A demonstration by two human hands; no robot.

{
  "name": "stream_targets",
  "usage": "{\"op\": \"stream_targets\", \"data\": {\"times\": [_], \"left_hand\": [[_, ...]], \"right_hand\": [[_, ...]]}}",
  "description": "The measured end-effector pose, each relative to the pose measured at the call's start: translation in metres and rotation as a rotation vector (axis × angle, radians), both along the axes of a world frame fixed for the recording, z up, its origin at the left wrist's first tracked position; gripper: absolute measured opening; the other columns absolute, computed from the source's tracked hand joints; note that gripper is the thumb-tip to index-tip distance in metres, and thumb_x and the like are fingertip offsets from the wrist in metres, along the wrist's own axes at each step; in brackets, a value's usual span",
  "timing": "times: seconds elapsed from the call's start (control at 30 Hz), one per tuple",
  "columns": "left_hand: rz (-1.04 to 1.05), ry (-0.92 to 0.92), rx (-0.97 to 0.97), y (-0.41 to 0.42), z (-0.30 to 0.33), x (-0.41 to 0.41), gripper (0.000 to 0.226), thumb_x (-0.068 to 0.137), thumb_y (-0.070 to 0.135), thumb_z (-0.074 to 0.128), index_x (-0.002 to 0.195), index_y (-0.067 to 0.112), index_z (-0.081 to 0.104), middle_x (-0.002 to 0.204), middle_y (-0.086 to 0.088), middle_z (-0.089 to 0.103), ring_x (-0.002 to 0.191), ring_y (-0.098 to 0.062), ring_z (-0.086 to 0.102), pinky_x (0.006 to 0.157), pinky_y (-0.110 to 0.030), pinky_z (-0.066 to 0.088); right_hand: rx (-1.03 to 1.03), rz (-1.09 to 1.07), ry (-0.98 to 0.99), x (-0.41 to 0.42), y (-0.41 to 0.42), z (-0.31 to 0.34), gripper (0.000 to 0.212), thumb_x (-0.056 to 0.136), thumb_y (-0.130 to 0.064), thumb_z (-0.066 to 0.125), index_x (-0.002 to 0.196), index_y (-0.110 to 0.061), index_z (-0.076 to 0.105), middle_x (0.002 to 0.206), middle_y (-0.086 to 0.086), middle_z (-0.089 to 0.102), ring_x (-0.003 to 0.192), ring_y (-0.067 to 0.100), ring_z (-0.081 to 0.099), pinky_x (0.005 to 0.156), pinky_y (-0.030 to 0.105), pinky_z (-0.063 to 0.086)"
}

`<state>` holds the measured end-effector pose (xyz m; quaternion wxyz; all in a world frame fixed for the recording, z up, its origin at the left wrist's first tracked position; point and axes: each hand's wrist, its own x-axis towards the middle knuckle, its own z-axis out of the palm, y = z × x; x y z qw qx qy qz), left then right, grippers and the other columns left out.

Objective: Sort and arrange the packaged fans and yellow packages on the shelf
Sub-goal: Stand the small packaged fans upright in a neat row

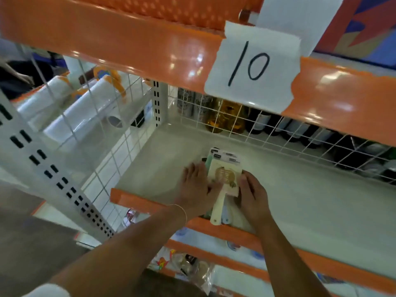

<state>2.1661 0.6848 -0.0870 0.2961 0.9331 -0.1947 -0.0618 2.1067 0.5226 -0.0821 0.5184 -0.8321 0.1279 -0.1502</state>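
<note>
Fingers of both hands lie flat against the packaged fans (225, 179), left hand (196, 187) and right hand (251, 192) squeezing either side. Stack sits at the shelf (300, 189) near edge, handles pointing out toward the person, so both hands are equally close.

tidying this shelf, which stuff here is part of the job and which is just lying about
Part of the job: stack of packaged fans, left hand, right hand, white shelf.

Just lying about: paper sign "10", bottles behind the wire grid, white rolls.
</note>
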Motion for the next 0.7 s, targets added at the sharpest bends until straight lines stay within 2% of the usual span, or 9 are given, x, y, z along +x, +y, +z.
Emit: {"op": "stream_targets", "data": {"times": [0.07,0.13,0.23,0.37,0.5,0.53,0.63,0.7], "left_hand": [[-0.008,-0.018,0.028,-0.006,-0.001,0.001,0.094,0.087,0.071,0.015,0.152,0.003,0.008,0.159,-0.017,0.012,0.148,-0.029,0.005,0.121,-0.042,0.0],[-0.014,-0.031,0.033,-0.012,-0.002,0.0,0.095,0.086,0.071,0.015,0.152,0.002,0.011,0.159,-0.018,0.014,0.148,-0.03,0.006,0.121,-0.043,0.001],[0.005,-0.053,0.009,-0.028,-0.003,-0.003,0.093,0.085,0.072,0.017,0.15,0.005,0.018,0.157,-0.015,0.023,0.146,-0.03,0.012,0.12,-0.046,0.004],[0.011,-0.047,-0.026,-0.055,-0.002,-0.009,0.098,0.085,0.075,0.013,0.149,0.001,0.021,0.153,-0.017,0.032,0.145,-0.032,0.017,0.12,-0.047,0.006],[-0.088,-0.122,-0.043,-0.062,-0.011,-0.007,0.086,0.089,0.074,0.007,0.142,0.012,0.035,0.14,-0.006,0.05,0.134,-0.029,0.035,0.112,-0.049,0.023],[-0.101,-0.124,-0.061,-0.06,-0.012,-0.006,0.083,0.09,0.073,0.007,0.143,0.015,0.035,0.14,-0.003,0.051,0.135,-0.027,0.035,0.112,-0.048,0.023],[-0.127,-0.077,-0.147,-0.055,-0.009,-0.009,0.077,0.093,0.064,0.013,0.148,0.014,0.031,0.15,-0.007,0.04,0.144,-0.025,0.024,0.12,-0.045,0.009],[-0.137,-0.084,-0.132,-0.055,-0.008,-0.011,0.074,0.093,0.06,0.017,0.15,0.014,0.028,0.153,-0.006,0.035,0.145,-0.025,0.02,0.12,-0.044,0.006]], "right_hand": [[0.027,-0.032,0.029,0.002,-0.001,0.004,0.023,0.102,-0.031,0.043,0.09,-0.025,0.062,0.076,-0.001,0.065,0.064,0.01,0.056,0.057,0.022,0.044],[0.045,-0.056,0.076,0.002,-0.006,0.005,0.024,0.1,-0.037,0.045,0.089,-0.031,0.065,0.08,-0.002,0.067,0.07,0.011,0.06,0.065,0.031,0.049],[0.09,-0.058,0.096,-0.001,-0.017,0.005,0.023,0.098,-0.042,0.048,0.096,-0.03,0.068,0.087,-0.007,0.071,0.082,0.015,0.066,0.076,0.038,0.053],[0.099,-0.043,0.087,-0.01,-0.032,0.012,0.016,0.094,-0.041,0.056,0.105,-0.035,0.066,0.097,-0.014,0.072,0.09,0.007,0.068,0.081,0.03,0.055],[-0.024,-0.024,0.087,-0.019,-0.048,0.012,0.024,0.09,-0.038,0.063,0.113,-0.037,0.063,0.1,-0.02,0.07,0.089,-0.001,0.066,0.078,0.024,0.053],[-0.045,-0.028,0.088,-0.021,-0.05,0.01,0.026,0.088,-0.039,0.065,0.114,-0.035,0.063,0.099,-0.019,0.07,0.088,-0.002,0.065,0.078,0.024,0.053],[0.008,-0.093,0.06,-0.023,-0.053,0.002,0.025,0.088,-0.037,0.065,0.113,-0.031,0.064,0.097,-0.014,0.072,0.086,0.002,0.068,0.077,0.03,0.056],[0.067,-0.137,0.032,-0.024,-0.055,-0.002,0.023,0.09,-0.034,0.064,0.112,-0.028,0.064,0.097,-0.013,0.072,0.084,0.002,0.068,0.074,0.028,0.057]]}}
